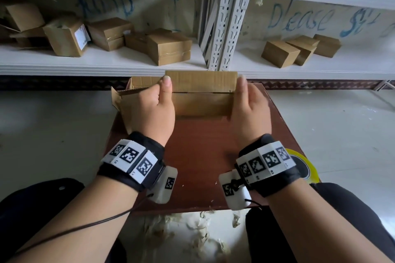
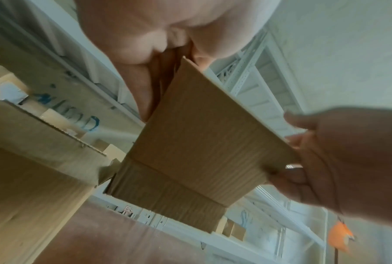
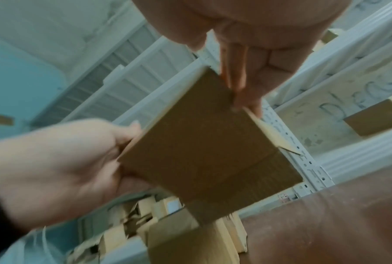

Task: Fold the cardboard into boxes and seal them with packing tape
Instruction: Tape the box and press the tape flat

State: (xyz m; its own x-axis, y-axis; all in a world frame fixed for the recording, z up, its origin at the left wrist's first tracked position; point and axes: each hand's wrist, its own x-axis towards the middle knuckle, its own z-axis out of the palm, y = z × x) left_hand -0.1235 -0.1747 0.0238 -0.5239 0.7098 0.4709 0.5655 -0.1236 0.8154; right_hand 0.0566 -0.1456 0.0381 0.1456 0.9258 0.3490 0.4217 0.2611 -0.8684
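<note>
A folded brown cardboard blank (image 1: pixel 201 92) stands upright at the far edge of the brown table (image 1: pixel 198 156). My left hand (image 1: pixel 162 96) pinches its left edge, thumb on the near face and fingers behind. My right hand (image 1: pixel 243 96) pinches the right edge the same way. In the left wrist view the cardboard (image 2: pixel 201 151) runs from my left fingers (image 2: pixel 142 89) to the right hand (image 2: pixel 337 160). The right wrist view shows the cardboard (image 3: pixel 201 151) between the left hand (image 3: pixel 66 169) and my right fingers (image 3: pixel 242 75). A yellow tape roll (image 1: pixel 307 162) lies at the table's right edge, partly hidden by my right wrist.
An open cardboard box (image 1: pixel 126 98) sits on the table's far left, behind my left hand. A white metal shelf (image 1: pixel 106 64) just beyond the table holds several brown boxes (image 1: pixel 168 49). Its upright post (image 1: pixel 226 28) stands behind the cardboard. Paper scraps (image 1: pixel 192 237) litter the floor.
</note>
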